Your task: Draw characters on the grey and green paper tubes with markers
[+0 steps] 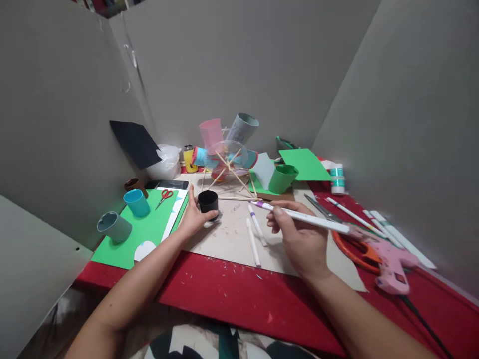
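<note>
My left hand (196, 217) has its fingers and thumb curved around a small black paper cup (208, 203) standing on the beige board. In my right hand (301, 237) is a white marker (310, 219), its purple tip end pointing left toward the cup. Below that tip lie a purple-banded marker cap or pen (258, 227) and a plain white marker piece (253, 244), side by side on the board. Behind the hands stands a wheel-like model of sticks and clear discs (228, 162), carrying a pink cup (211, 134), a grey cup (243, 127) and blue ones.
Blue, grey and brown cups (136, 203) stand at left by green paper (149, 234) with small red scissors (163, 198). A green cup (283, 178) is behind my right hand. At right lie large orange scissors (355, 254), a pink glue gun (392, 264) and white sticks. Walls enclose the table.
</note>
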A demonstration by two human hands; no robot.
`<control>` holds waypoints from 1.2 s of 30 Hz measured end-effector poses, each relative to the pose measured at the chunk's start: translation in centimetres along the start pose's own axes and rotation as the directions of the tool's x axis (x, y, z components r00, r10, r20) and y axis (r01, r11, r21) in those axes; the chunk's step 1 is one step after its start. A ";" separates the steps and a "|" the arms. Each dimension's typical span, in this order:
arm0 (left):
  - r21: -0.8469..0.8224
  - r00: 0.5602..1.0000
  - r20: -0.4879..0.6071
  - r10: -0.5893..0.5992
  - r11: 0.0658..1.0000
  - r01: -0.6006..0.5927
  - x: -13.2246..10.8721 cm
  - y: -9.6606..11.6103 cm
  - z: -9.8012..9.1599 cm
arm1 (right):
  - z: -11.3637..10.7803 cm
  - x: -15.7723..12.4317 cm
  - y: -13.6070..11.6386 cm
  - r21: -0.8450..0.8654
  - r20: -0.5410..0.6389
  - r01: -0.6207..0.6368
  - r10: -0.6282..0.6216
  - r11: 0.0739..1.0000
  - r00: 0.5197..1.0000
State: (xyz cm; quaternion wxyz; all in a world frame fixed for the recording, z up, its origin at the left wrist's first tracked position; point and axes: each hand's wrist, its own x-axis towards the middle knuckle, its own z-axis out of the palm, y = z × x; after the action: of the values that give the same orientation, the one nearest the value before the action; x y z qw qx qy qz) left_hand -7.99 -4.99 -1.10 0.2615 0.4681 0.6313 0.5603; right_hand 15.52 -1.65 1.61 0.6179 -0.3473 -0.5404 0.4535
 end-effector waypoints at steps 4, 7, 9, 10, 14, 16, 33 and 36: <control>0.013 0.999 -0.049 -0.008 1.000 0.008 0.1 -0.2 0.6 | -0.4 -0.3 0.8 -0.065 0.010 0.040 -0.040 0.997 0.999; -0.009 0.999 -0.049 -0.022 1.000 0.022 -0.1 0.0 0.5 | -0.5 -0.4 1.4 -0.115 0.004 0.083 -0.083 0.990 0.997; -0.155 0.997 -0.007 -0.080 0.985 0.078 -0.3 0.3 0.2 | -0.4 -0.5 1.7 -0.114 0.003 0.107 -0.107 0.988 0.994; -0.254 0.993 0.031 -0.118 0.960 0.122 -0.4 0.5 0.1 | -0.4 -0.6 1.7 -0.107 0.005 0.118 -0.118 0.987 0.993; -0.465 0.936 0.270 -0.227 0.820 0.334 -1.0 1.3 -0.2 | -0.3 -1.0 1.5 -0.099 0.027 0.156 -0.154 0.983 0.988; -0.464 0.882 0.394 -0.259 0.773 0.434 -1.5 1.6 -0.2 | -0.3 -1.2 1.3 -0.089 0.027 0.156 -0.155 0.984 0.988; -0.407 0.607 0.761 -0.231 0.559 0.723 -3.7 1.5 2.5 | -0.3 -1.7 0.7 -0.275 0.045 0.111 -0.102 0.955 0.994; -0.397 0.585 0.778 -0.230 0.542 0.741 -3.6 1.2 2.8 | -0.4 -1.5 0.6 -0.338 0.030 0.086 -0.081 0.937 0.996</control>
State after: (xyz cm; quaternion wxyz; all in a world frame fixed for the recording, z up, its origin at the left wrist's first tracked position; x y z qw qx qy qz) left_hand -3.70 -6.95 -1.27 0.7703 0.2834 0.3525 0.4495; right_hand 15.78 -2.82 0.49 0.5635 -0.4217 -0.6293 0.3296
